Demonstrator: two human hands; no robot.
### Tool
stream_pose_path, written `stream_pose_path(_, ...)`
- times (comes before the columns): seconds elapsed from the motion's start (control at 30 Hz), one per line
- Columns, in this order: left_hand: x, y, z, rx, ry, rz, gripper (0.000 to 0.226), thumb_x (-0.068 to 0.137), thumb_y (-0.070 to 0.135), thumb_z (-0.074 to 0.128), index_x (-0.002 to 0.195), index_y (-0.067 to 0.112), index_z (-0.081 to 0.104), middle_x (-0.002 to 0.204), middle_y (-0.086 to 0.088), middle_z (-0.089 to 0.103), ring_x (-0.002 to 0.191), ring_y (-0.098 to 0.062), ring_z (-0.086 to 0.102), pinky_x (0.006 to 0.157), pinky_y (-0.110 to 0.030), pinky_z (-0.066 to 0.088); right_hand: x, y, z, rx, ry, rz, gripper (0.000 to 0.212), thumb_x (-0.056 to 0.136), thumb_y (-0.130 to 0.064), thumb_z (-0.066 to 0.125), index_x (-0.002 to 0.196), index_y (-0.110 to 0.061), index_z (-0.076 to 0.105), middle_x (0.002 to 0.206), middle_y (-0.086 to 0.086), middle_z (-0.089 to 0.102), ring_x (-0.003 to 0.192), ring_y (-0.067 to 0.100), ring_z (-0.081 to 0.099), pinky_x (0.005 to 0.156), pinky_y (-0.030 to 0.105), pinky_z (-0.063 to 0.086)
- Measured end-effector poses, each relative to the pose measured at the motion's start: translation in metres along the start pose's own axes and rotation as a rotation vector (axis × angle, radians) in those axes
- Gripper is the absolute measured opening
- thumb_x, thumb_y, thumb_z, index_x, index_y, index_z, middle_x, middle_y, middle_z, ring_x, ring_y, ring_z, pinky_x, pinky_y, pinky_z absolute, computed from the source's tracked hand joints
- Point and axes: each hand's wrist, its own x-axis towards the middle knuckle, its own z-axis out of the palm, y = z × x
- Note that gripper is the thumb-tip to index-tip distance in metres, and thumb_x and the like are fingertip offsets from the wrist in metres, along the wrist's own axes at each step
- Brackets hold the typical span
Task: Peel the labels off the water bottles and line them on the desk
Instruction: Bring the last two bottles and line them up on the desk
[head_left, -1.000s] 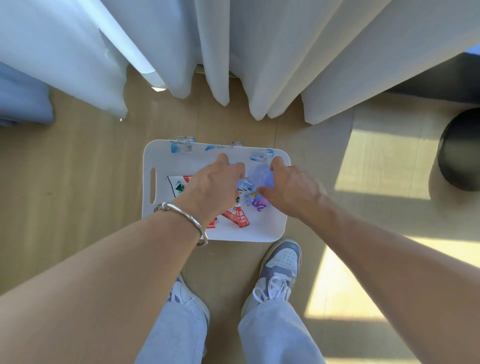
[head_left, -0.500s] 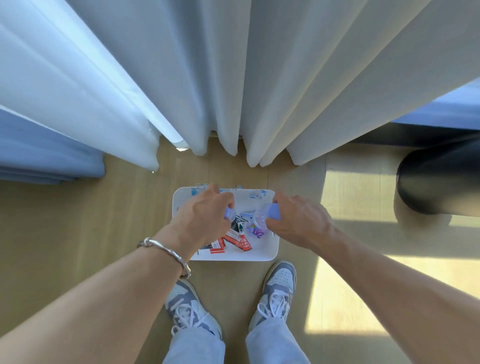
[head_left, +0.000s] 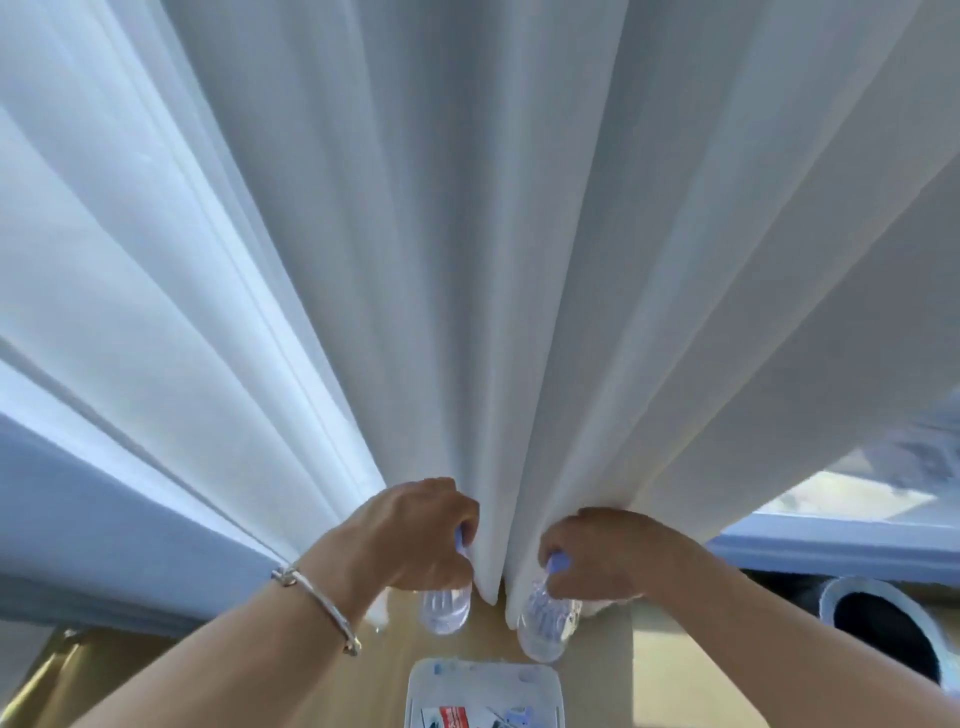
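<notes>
Water bottles: two, clear plastic, ribbed lower bodies, each hanging upright from one hand with its base down. Both sit low in frame, in front of the hem of the white curtain and above the wooden floor, just past the far edge of the white tray. They are near each other but apart, with a curtain fold dropping between them.

Left hand: back of hand to camera, fingers curled tight round the neck of the left one. A sliver of lavender cap shows beside the knuckles. Silver bangle on that wrist.

Right hand: fingers bent down and closed round the neck of the right one, its own lavender cap poking out at the thumb side. The fingertips are hidden under the hand, so how they lie cannot be told.

The tray is cut off by the bottom edge of the frame. Loose peeled labels lie in it, one red and white, the others bluish; the print is too small to read.

Surroundings: the white curtain fills most of the view in long folds. A blue drape hangs at far left. At right, a bright window strip shows under the curtain edge. Below it is a dark round container with a pale rim.
</notes>
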Motion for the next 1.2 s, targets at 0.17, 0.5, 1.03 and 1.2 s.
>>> stream_pose_path(0.17, -0.060, 0.033, -0.129, 0.072, 0.163, -0.027, 0.023, 0.077, 0.028, 0.061, 0.099, 0.025, 0.055, 0.096, 0.010, 0.043, 0.084, -0.016, 0.050, 0.066, -0.025, 0.040, -0.084, -0.047, -0.114, -0.129, 0.030, -0.029, 0.034, 0.085, -0.031, 0.059, 0.118, -0.026, 0.064, 0.094, 0.002, 0.072, 0.053, 0.013, 0.058, 0.055, 0.019, 0.045)
stream_pose_path(0.5, -0.219, 0.101, -0.372, 0.285, 0.481, 0.015, 0.015, 0.088, 0.035, 0.061, 0.099, 0.026, 0.058, 0.092, 0.010, 0.046, 0.087, -0.012, 0.046, 0.056, -0.023, 0.031, -0.295, -0.133, -0.315, -0.178, 0.283, 0.058, 0.033, 0.082, -0.015, 0.063, 0.115, -0.015, 0.067, 0.061, -0.001, 0.058, 0.053, 0.015, 0.055, 0.058, 0.025, 0.048)
stream_pose_path(1.03, -0.322, 0.157, -0.463, 0.348, 0.914, 0.049, 0.022, 0.099, 0.028, 0.042, 0.102, 0.015, 0.060, 0.100, -0.001, 0.057, 0.090, -0.022, 0.061, 0.083, -0.038, 0.054, -0.437, -0.195, -0.364, -0.323, 1.230, 0.054, 0.044, 0.087, -0.045, 0.045, 0.056, -0.016, 0.039, 0.056, -0.003, 0.040, 0.050, 0.014, 0.039, 0.051, 0.026, 0.032)
stream_pose_path(1.2, -0.324, 0.163, -0.467, 0.366, 0.936, 0.068, 0.020, 0.100, 0.025, 0.040, 0.089, 0.016, 0.055, 0.089, 0.001, 0.056, 0.082, -0.019, 0.061, 0.068, -0.028, 0.046, -0.447, -0.193, -0.365, -0.329, 1.274, 0.039, 0.043, 0.086, -0.044, 0.048, 0.056, -0.015, 0.038, 0.055, -0.003, 0.040, 0.049, 0.014, 0.038, 0.050, 0.026, 0.030)
